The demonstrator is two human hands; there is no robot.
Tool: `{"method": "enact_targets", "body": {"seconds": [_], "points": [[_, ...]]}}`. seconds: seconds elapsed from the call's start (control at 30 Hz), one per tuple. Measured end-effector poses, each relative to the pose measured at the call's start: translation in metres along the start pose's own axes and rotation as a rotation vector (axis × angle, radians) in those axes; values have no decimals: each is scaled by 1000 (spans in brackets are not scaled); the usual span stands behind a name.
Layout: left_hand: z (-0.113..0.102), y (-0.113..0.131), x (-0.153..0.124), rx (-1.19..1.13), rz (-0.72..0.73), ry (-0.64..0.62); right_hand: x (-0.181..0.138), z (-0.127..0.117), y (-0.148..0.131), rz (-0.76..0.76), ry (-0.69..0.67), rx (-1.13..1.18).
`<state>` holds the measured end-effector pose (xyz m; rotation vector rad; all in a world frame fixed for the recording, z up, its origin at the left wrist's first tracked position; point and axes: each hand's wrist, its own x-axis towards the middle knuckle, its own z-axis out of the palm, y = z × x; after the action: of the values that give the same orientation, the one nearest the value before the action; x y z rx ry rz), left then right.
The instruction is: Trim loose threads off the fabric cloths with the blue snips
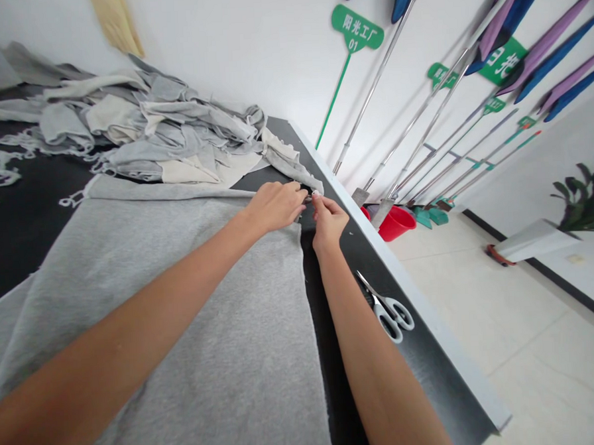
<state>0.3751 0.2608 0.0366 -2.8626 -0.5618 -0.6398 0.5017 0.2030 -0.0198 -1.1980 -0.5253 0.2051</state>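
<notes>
A large sheet of grey fabric [222, 306] lies spread on the dark table, its right edge running close to the table's side. At its far right corner my left hand [279, 205] bends over with curled fingers; what they hold is hidden. My right hand [328, 221] is closed in a pinch just beside it, with a tiny whitish bit showing at the fingertips, too small to name. A narrow grey strip of fabric [294, 164] ends right behind the fingertips. Scissors [386, 307] with light grey handles rest on the table, right of my right forearm.
Crumpled grey and cream fabric scraps [137, 128] are heaped at the back of the table against the wall. A metal edge [410, 289] borders the table on the right. Beyond it stand mops [374, 79], a red bucket [396, 223] and a potted plant [587, 197].
</notes>
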Motion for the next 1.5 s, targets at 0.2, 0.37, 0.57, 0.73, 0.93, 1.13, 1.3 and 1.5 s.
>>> {"method": "enact_targets", "body": {"seconds": [0.2, 0.37, 0.57, 0.73, 0.93, 1.13, 1.3, 1.5], "points": [[1, 3, -1, -22, -12, -20, -4, 2, -4, -65, -50, -55], [2, 5, -1, -25, 5, -27, -5, 1, -5, -100, -40, -44], [6, 5, -2, 7, 33, -4, -3, 1, -3, -77, -19, -51], [7, 5, -2, -6, 35, -3, -3, 1, -2, -85, -25, -40], [8, 4, -1, -51, 9, -36, -2, 0, 1, -78, -24, -79], [11, 2, -2, -69, -17, -43, 0, 0, 0, -40, 48, -18], [10, -6, -3, -87, -60, -52, 2, 1, -1, -5, 90, -31], [-8, -16, -2, -109, -146, -37, 6, 0, 6, 45, 77, -37]]}}
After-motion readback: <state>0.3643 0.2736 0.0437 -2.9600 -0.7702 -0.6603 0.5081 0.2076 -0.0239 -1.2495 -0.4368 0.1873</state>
